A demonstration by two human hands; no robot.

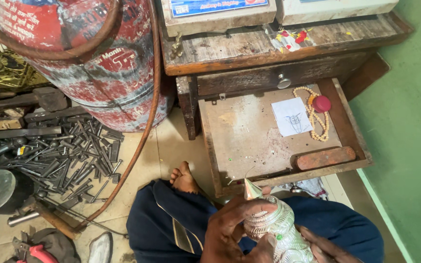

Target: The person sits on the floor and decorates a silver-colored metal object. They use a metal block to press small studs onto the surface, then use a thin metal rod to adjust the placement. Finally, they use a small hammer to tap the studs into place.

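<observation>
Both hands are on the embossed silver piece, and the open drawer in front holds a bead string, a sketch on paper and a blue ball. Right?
Not quite: the ball is red, not blue, as the head view shows. The rest holds: both hands, left and right, grip the silver piece; the drawer holds beads and sketch.

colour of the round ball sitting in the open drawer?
Red. The ball lies beside the bead string in the drawer; head view shows it best.

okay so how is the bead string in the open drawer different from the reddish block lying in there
The bead string is a loop of many small cream beads, curled near the drawer's back right; the reddish block is one solid rust-coloured bar. The bead string runs front to back beside a sheet of paper, while the reddish block lies crosswise along the front edge. Both rest loose on the floor of the open drawer, untouched by either hand.
</observation>
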